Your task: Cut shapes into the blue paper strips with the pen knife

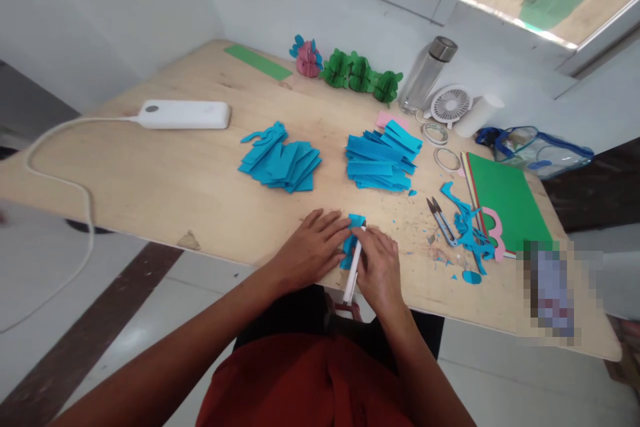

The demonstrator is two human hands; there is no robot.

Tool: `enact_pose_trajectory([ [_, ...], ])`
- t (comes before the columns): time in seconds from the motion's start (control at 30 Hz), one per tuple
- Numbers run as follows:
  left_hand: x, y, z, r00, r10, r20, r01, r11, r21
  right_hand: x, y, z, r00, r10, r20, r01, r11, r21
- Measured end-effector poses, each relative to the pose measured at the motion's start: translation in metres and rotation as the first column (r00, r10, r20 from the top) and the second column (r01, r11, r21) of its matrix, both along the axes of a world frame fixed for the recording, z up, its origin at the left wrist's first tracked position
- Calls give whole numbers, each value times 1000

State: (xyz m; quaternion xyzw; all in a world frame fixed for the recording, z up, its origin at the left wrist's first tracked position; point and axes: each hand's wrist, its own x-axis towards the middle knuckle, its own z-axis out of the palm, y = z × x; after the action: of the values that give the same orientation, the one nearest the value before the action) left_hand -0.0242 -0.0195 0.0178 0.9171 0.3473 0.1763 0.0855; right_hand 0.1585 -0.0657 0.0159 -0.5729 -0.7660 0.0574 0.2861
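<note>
A small blue paper strip (357, 219) lies near the table's front edge, partly hidden under my hands. My left hand (314, 248) rests flat on its left side, fingers spread and pressing it down. My right hand (381, 265) is closed around a slim white stapler-like tool (353, 273). The tool's dark tip meets the strip's right side, and its other end points toward my body. Beyond my hands are two piles of folded blue paper, a left pile (285, 163) and a right pile (380, 163).
Thread snips (443, 221) and blue scraps (470, 230) lie right, beside green sheets (510, 200). Along the back stand green paper figures (359, 72), a glass bottle (431, 73) and a small fan (451, 105). A white power bank (185, 115) with a cable sits left.
</note>
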Motion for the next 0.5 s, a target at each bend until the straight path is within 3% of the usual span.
enact_pose_trajectory([
  [0.5, 3, -6, 1, 999, 38, -8, -38, 999, 17, 0, 0, 0, 1000, 9, 1, -9, 1000, 1],
])
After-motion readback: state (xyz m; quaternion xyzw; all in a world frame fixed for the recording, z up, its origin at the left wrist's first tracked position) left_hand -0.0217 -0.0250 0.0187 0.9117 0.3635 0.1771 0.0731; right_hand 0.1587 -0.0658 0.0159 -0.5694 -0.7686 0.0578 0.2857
